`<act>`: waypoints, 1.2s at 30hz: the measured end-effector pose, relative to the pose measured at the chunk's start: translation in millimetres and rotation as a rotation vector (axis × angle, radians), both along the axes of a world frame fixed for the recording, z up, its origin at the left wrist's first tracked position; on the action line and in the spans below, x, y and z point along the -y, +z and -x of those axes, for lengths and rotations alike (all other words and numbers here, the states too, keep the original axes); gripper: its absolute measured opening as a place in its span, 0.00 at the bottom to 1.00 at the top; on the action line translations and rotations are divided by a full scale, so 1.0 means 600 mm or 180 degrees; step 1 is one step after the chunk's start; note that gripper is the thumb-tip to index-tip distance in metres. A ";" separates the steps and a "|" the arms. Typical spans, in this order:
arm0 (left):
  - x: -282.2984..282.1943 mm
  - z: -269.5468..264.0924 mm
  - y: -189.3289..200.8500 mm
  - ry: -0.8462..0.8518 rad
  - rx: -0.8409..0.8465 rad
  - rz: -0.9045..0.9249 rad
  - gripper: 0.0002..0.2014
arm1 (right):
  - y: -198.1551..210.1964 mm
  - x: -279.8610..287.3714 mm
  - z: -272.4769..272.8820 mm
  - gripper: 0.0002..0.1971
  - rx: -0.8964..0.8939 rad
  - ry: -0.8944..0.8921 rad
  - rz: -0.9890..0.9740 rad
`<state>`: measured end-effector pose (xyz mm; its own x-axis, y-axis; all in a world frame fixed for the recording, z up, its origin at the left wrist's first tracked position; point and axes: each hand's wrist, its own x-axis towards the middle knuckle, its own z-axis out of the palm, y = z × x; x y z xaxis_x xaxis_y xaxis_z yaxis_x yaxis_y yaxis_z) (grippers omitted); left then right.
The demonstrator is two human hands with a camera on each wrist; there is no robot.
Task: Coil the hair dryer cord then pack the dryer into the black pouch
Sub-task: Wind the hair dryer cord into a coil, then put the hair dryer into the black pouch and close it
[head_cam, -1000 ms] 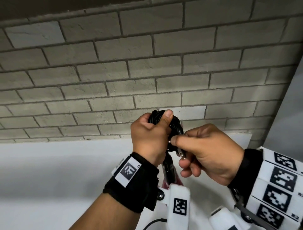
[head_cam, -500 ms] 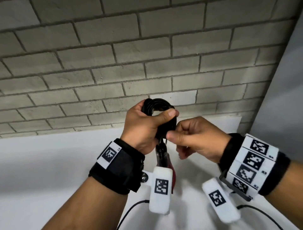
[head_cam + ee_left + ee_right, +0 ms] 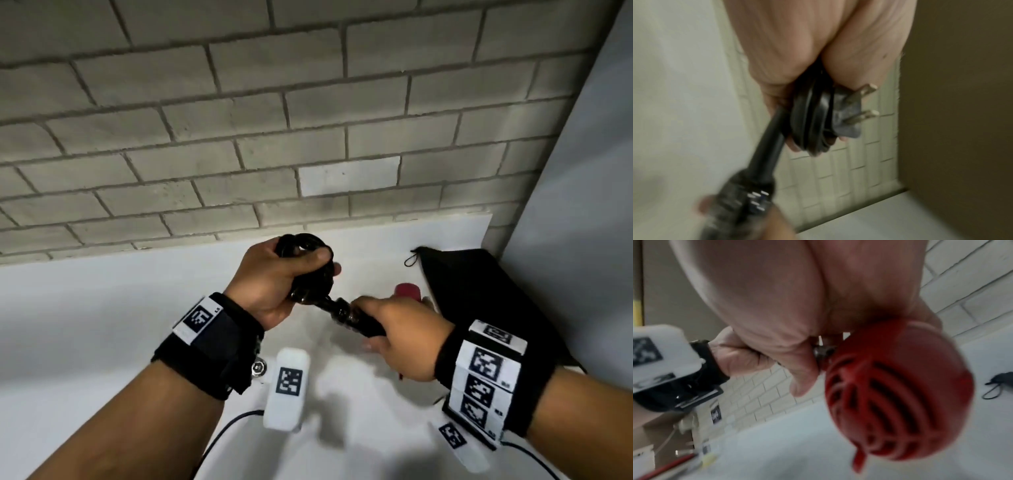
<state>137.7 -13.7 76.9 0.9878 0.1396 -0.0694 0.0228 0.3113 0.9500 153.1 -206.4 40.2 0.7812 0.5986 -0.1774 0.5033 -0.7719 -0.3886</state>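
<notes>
Since the earlier frame, both hands have dropped from in front of the brick wall (image 3: 308,113) to just above the white worktop (image 3: 78,308), and the right hand (image 3: 407,337) has left the coil for the dryer's handle. Left hand (image 3: 274,284): fingers and thumb curled round the coiled cord (image 3: 305,263), the black loops bunched in the fist; in the left wrist view the two-pronged plug (image 3: 851,112) lies against the coil (image 3: 813,120), prongs pointing outward. A thick black strain-relief sleeve (image 3: 768,149) runs from the coil down to the dryer handle (image 3: 359,320). Right hand: closed round that dark handle, holding the hair dryer (image 3: 898,395) clear of the worktop; its red body and slotted rear grille show in the right wrist view, blurred. Black pouch (image 3: 479,291): lies flat at the far right corner of the worktop, just beyond the right hand, its drawstring loop (image 3: 411,258) trailing toward the wall.
</notes>
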 end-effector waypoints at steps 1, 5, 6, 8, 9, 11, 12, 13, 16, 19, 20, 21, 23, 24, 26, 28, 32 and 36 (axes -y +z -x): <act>-0.002 0.002 -0.028 -0.0062 -0.0247 -0.0215 0.06 | -0.011 0.001 -0.001 0.19 0.0014 0.0055 0.0318; 0.002 -0.005 -0.131 -0.0482 -0.1071 -0.1031 0.05 | -0.057 0.002 -0.012 0.22 -0.0227 0.0355 0.1151; 0.003 -0.009 -0.148 -0.0621 -0.1261 -0.1235 0.06 | -0.066 0.002 -0.017 0.22 -0.0309 0.0383 0.1291; 0.000 -0.015 -0.177 -0.0956 -0.1647 -0.1703 0.12 | -0.078 0.001 -0.028 0.22 -0.0338 0.0435 0.1516; -0.002 -0.018 -0.187 -0.1084 -0.1809 -0.1946 0.16 | -0.082 0.001 -0.032 0.21 -0.0314 0.0463 0.1601; -0.004 -0.024 -0.199 -0.1267 -0.1989 -0.2419 0.22 | -0.088 -0.005 -0.039 0.19 -0.0315 0.0486 0.1703; -0.004 -0.026 -0.203 -0.1381 -0.2014 -0.2692 0.24 | -0.091 -0.008 -0.042 0.18 -0.0343 0.0512 0.1765; -0.004 -0.029 -0.206 -0.1513 -0.2009 -0.2947 0.26 | -0.092 -0.012 -0.043 0.17 -0.0386 0.0575 0.1861; -0.007 -0.035 -0.215 -0.1848 -0.1914 -0.3585 0.30 | -0.101 -0.022 -0.049 0.14 -0.0458 0.0852 0.1830; -0.016 -0.040 -0.228 -0.1811 -0.1932 -0.3888 0.29 | -0.114 -0.028 -0.051 0.12 -0.0459 0.0979 0.1770; -0.019 -0.041 -0.233 -0.1776 -0.1942 -0.3865 0.27 | -0.120 -0.030 -0.052 0.10 -0.0430 0.0950 0.1768; -0.021 -0.042 -0.240 -0.1763 -0.1940 -0.3819 0.25 | -0.124 -0.031 -0.053 0.09 -0.0350 0.0940 0.1764; -0.024 -0.043 -0.250 -0.1748 -0.1905 -0.3699 0.22 | -0.128 -0.034 -0.054 0.10 -0.0209 0.1042 0.1796; -0.024 -0.044 -0.253 -0.1722 -0.1877 -0.3635 0.21 | -0.129 -0.035 -0.056 0.11 -0.0194 0.1111 0.1860; -0.023 -0.043 -0.256 -0.1692 -0.1810 -0.3561 0.19 | -0.132 -0.037 -0.059 0.12 -0.0234 0.1174 0.1953; -0.023 -0.041 -0.257 -0.1782 -0.1735 -0.3585 0.19 | -0.135 -0.033 -0.060 0.10 -0.0257 0.1099 0.1769; -0.052 -0.045 -0.249 -0.1767 -0.1472 -0.4293 0.25 | -0.106 -0.002 -0.072 0.20 -0.0195 0.0475 0.0908; -0.092 -0.053 -0.209 -0.1191 -0.1054 -0.4640 0.23 | -0.077 0.057 -0.149 0.20 0.0094 -0.0188 0.1156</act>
<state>169.5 41.4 -48.7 0.9490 0.0346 -0.3133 0.1497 -0.9242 0.3513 242.7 -240.9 -6.1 0.8204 0.4547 -0.3467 0.4608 -0.8848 -0.0699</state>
